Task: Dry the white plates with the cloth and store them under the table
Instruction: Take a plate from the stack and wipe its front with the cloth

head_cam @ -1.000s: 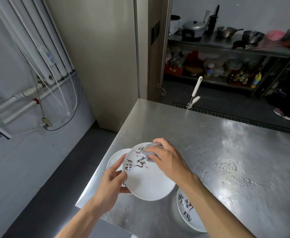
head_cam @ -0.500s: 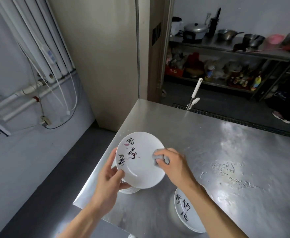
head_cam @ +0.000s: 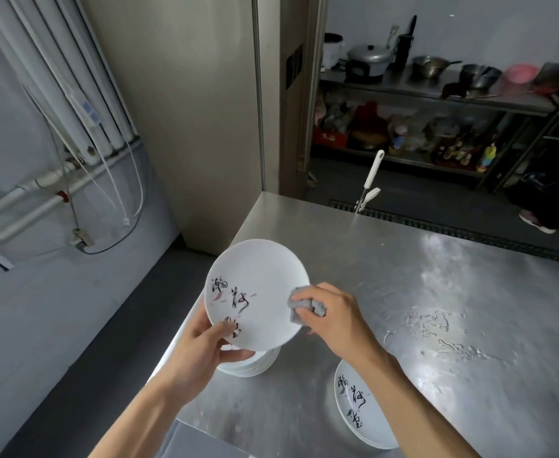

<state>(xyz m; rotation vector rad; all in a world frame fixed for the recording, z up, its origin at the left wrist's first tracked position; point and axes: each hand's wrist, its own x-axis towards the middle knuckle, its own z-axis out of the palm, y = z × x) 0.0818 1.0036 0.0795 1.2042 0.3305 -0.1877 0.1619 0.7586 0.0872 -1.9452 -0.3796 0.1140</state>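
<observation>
Crumpled grey cloth (head_cam: 306,307) slid rimward on glossy round plate (head_cam: 258,292).

I have the one view to work from, the head camera, worn above the near left corner of the steel table (head_cam: 437,276); it faces forward and down, wide-angle; the left hand (head_cam: 202,355) and right hand (head_cam: 337,315) sit close under the lens at centre, gripping the white plate (head_cam: 261,285) and the cloth (head_cam: 299,304), forearms entering from the bottom edge; the wall pipes (head_cam: 40,193) fill the left side; the shelving (head_cam: 420,90) stands far off at upper right, small and dim.
</observation>
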